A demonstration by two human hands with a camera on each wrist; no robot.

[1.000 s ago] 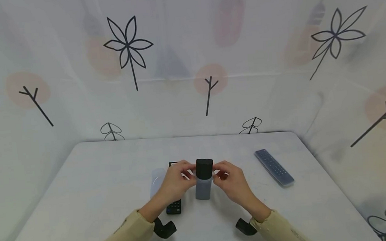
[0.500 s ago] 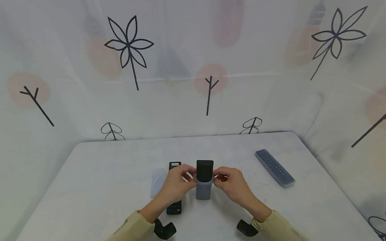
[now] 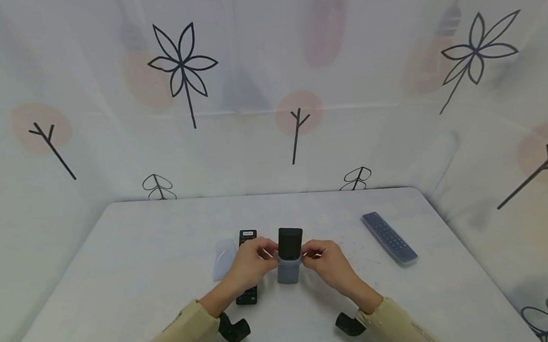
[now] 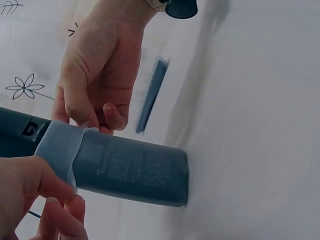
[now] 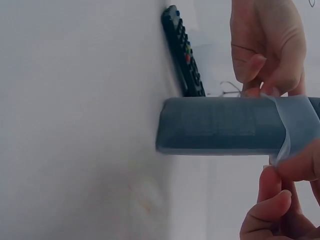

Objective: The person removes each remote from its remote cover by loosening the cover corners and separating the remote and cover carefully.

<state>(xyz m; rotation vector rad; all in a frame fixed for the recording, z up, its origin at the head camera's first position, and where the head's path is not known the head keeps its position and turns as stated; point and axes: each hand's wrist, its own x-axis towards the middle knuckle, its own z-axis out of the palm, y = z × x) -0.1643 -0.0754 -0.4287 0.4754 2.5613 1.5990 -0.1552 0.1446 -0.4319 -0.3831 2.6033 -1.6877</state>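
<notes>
A black remote [image 3: 290, 243] stands on end in the middle of the table, its lower part inside a translucent bluish sleeve [image 3: 288, 273]. My left hand [image 3: 252, 259] pinches the sleeve's upper rim on one side, and my right hand [image 3: 330, 266] pinches it on the other. In the left wrist view the sleeve [image 4: 130, 170] is folded over in a band near the fingers of my left hand [image 4: 30, 192]. Small raised marks show through the sleeve [image 5: 220, 125] in the right wrist view, where my right hand [image 5: 272, 210] holds the rim's lower edge.
Partly under my left forearm lies another black remote [image 3: 247, 296], with a flat clear sleeve [image 3: 224, 256] to its left. A remote in a bluish cover [image 3: 390, 238] lies at the right. Black wrist devices [image 3: 234, 328] sit by both cuffs. Patterned cloth [image 3: 253, 140] hangs behind the table.
Both hands have moved slightly down along the upright remote with the sleeve's rim, and more of its black upper part shows. The other things on the table lie as before.
</notes>
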